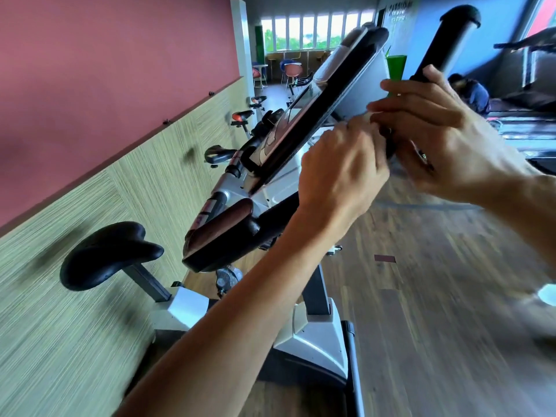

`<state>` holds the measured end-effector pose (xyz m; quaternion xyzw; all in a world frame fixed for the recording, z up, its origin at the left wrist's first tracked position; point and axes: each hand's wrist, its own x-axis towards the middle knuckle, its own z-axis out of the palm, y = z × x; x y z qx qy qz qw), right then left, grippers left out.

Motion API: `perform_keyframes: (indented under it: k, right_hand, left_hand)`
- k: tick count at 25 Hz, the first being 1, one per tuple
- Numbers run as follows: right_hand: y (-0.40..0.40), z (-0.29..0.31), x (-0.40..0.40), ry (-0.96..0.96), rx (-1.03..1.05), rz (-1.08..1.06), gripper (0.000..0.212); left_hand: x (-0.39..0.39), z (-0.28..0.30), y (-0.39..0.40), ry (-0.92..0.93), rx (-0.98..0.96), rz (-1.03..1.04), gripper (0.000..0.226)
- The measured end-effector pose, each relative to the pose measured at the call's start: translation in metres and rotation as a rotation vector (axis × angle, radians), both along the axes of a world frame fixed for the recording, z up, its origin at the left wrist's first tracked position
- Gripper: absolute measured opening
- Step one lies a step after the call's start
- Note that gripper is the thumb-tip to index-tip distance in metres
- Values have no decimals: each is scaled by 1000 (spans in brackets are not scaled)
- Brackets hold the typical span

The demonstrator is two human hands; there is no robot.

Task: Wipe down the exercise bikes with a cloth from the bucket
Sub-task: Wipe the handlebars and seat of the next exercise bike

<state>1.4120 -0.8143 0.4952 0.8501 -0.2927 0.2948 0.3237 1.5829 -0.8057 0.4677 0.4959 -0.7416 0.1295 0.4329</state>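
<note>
a: where are the two hands?

b: both are up near the console of the nearest exercise bike, at its right edge. the left hand has the fingers curled, the knuckles toward the camera. the picture is blurred there, so i cannot tell what it holds.

a: and the right hand?

b: the right hand is just beside the left one, the fingers bent around the lower part of a black handlebar that goes up and to the right. a ring is on one finger.

a: do you see the cloth?

b: something pale shows between the two hands, but it is too blurred to say that it is the cloth. i do not see a bucket.

a: what else is there?

b: a black saddle stands low at the left, near the wood-pattern wall panel. more bikes stand in a row along that wall. the floor is dark wood. windows are far at the back.
</note>
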Motion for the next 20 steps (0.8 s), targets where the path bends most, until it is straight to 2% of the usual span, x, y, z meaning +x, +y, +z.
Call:
perform_keyframes:
  k: [2,5,8,11,14,16,20]
  right_hand:
    - [0,-2,-1,-10,-11,3,34]
    - [-2,-6,3,-18,-15,-1,35]
    - [-2,-9,7,-30,-20,-8,35]
    - [-3,-9,8,-33,-17,-1,35]
    - [-1,-11,6,-43,-29,-1,34]
    - [0,-14,8,-52,-25,-11,34]
    - [1,-20,22,-113,-17,-52,35]
  left_hand:
    - [31,-15,4,-31,-14,-4,45]
    - [68,-35,17,-63,12,97,51]
    - [43,-12,8,-37,111,121,43]
    - [14,1,1,-34,0,95,37]
    - [37,-11,9,-54,41,30,45]
    - [61,-22,15,-94,71,79,51]
    - [67,0,10,-128,131,8,44]
